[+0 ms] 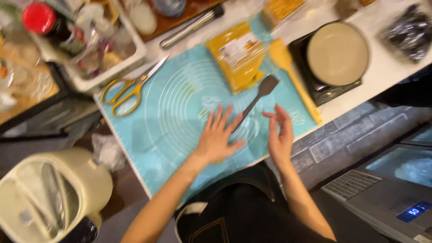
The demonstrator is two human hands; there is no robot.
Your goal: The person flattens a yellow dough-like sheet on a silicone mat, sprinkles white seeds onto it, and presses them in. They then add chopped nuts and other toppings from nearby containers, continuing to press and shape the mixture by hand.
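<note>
Both hands are open and hold nothing. Left hand [216, 137] lies flat with spread fingers on the blue mat [175, 112], touching the dark spatula [257, 96]. Right hand [280, 132] hovers just beside it.

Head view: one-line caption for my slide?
Left hand flat on blue mat touching dark spatula; right hand open beside it.

Home kitchen: blue baking mat [180, 112] on counter, pan [337, 54] on hotplate [324, 92], spatulas, scissors [128, 92], sauce bottle [47, 22].
</note>
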